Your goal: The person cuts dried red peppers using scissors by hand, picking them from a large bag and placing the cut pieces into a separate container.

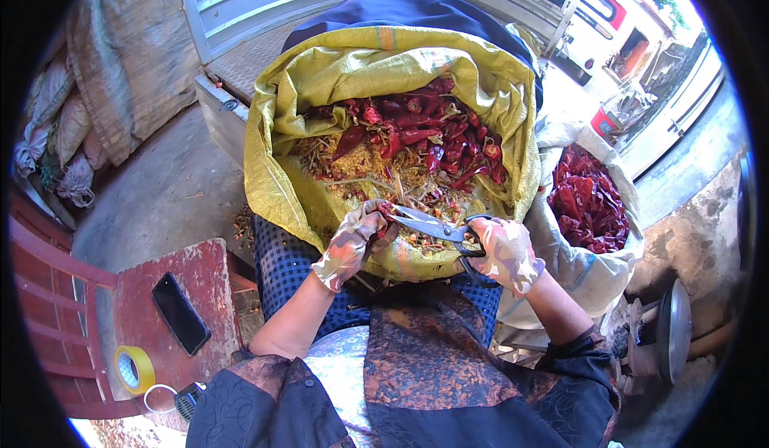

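Note:
In a patterned glove, my left hand [351, 241] grips a dried red chili pepper [384, 217] at the near side of a yellow woven sack [282, 190]. My right hand [507, 253], gloved too, holds black-handled scissors [432, 226] by the loops. Their blades are parted and point left, with the tips at the chili. Inside the rolled-down sack lie whole dried red chilies [414, 127], with yellow seeds [375, 166] and stem bits in front of them. To the right stands a white woven sack [592, 280] filled with dark red chili pieces [586, 202].
A worn red wooden chair [198, 268] at left carries a black smartphone [180, 313] and a roll of yellow tape [135, 370]. Behind the sack is a metal cargo bed [240, 72]. Stuffed sacks [75, 124] lean at far left. A round metal lid [673, 331] stands at right.

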Available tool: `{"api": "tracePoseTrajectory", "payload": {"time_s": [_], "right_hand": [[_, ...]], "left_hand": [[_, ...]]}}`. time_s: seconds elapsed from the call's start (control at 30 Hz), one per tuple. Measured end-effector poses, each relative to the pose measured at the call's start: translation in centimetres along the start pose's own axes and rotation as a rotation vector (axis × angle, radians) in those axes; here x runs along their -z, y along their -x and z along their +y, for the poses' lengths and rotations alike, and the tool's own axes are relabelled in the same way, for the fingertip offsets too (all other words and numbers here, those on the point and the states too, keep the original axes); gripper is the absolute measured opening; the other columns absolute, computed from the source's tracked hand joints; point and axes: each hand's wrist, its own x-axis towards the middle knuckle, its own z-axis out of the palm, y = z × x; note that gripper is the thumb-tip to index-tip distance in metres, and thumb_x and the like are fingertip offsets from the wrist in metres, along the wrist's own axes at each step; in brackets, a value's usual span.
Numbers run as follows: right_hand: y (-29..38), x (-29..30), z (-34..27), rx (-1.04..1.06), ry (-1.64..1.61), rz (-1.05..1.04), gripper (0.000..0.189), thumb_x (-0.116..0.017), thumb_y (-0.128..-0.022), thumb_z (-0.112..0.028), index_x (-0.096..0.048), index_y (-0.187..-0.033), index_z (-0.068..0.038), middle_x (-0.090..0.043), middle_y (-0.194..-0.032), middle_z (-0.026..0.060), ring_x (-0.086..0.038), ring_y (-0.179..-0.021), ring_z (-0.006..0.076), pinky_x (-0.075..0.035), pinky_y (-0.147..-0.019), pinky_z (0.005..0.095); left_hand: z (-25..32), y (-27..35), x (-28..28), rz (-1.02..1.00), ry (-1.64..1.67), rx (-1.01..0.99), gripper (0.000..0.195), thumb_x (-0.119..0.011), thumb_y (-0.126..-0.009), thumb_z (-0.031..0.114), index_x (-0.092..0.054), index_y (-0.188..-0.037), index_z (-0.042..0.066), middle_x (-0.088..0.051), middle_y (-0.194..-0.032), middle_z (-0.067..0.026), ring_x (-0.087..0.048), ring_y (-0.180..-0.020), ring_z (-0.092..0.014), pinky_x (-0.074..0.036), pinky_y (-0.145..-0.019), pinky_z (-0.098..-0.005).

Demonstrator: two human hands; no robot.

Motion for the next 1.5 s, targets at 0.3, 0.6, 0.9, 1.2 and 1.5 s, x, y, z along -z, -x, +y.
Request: {"api": "tracePoseTrajectory", "payload": {"time_s": [0.3,0.6,0.9,1.2,1.5], "right_hand": [[0.9,-0.9,-1.3,0.009,0.076,0.019,0.040,-0.075,-0.065,-0.030,-0.055,-0.091,-0.008,-0.058,-0.067,0.0121,-0.061,-0.065,0.0334,-0.049,-0.056,0.0408],[1.8,-4.0,-0.9,-0.584,-1.408,-0.238,0.030,-0.064,-0.086,-0.025,-0.056,-0.097,0.001,-0.059,-0.083,0.0056,-0.061,-0.078,0.0142,-0.047,-0.061,0.0282],[2.9,-8.5,-4.1,-0.165,-1.776,-0.326,0.047,-0.062,-0.082,-0.046,-0.053,-0.088,-0.001,-0.044,-0.063,-0.0033,-0.034,-0.046,0.0052,-0.024,-0.041,0.0203],[2.6,-12.0,-8.4,-0.012,-2.509,-0.383,0.058,-0.051,-0.081,-0.064,-0.053,-0.104,-0.011,-0.034,-0.052,-0.0062,-0.031,-0.041,0.0046,-0.023,-0.037,0.0190],[0.5,-6.6,-9.5,-0.193,-2.332,0.060,0.052,-0.046,-0.088,-0.058,-0.047,-0.083,-0.006,-0.033,-0.053,-0.0053,-0.026,-0.044,0.0061,-0.019,-0.040,0.0227]], "left_hand": [[0.2,0.5,-1.0,0.193,-0.147,-0.019,0.041,-0.061,-0.083,0.046,-0.052,-0.092,0.008,-0.045,-0.067,0.0025,-0.035,-0.056,-0.006,-0.025,-0.049,-0.0201],[0.4,0.7,-0.5,0.133,0.041,-0.020,0.035,-0.065,-0.082,0.035,-0.054,-0.100,0.007,-0.052,-0.073,0.0015,-0.042,-0.058,-0.006,-0.031,-0.051,-0.0198],[0.7,-0.2,-1.8,0.142,0.442,0.048,0.019,-0.061,-0.083,0.029,-0.057,-0.091,0.011,-0.047,-0.062,0.0004,-0.038,-0.050,-0.010,-0.031,-0.046,-0.0263],[0.8,-1.6,-4.2,-0.062,0.909,0.188,0.025,-0.048,-0.087,0.033,-0.051,-0.069,0.016,-0.027,-0.048,0.0097,-0.025,-0.039,-0.005,-0.020,-0.037,-0.0216],[0.8,-1.8,-6.1,-0.106,0.563,-0.096,0.021,-0.052,-0.089,0.034,-0.059,-0.091,0.015,-0.027,-0.054,0.0091,-0.022,-0.042,-0.006,-0.021,-0.041,-0.0223]]}}
